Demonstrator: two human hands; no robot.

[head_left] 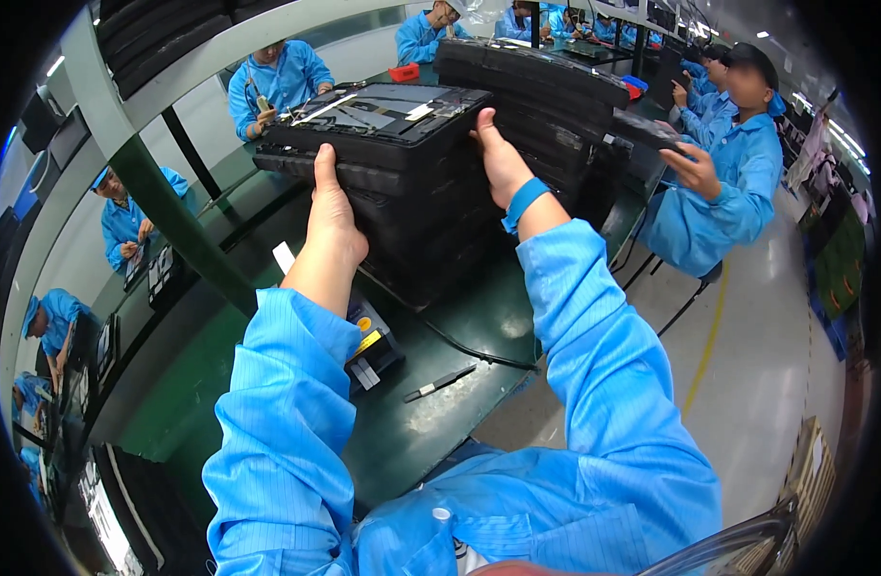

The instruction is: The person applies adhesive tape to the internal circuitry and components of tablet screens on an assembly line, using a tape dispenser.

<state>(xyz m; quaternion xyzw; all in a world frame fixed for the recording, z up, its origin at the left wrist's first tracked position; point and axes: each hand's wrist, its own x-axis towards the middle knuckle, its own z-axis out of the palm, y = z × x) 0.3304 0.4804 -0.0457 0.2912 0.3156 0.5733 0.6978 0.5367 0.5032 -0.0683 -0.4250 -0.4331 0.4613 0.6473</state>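
Both my arms reach forward in blue sleeves to a stack of black trays (402,216) on the green table. My left hand (333,226) grips the near left side of the top tray (363,158), thumb pointing up and the other fingers hidden. On the right side of that tray, my right hand (503,163) holds on with its thumb at the rim; a blue wrist strap (525,204) circles that wrist. Flat dark device panels (387,108) with pale strips lie in the top tray. Whether it is lifted off the trays below cannot be made out.
A second tray stack (531,82) stands behind to the right. Nearer on the table (402,451) lie a dark pen-like tool (440,382), a black cable (479,357) and a dark box with a yellow label (371,343). At right, a co-worker (724,182) holds a dark panel.
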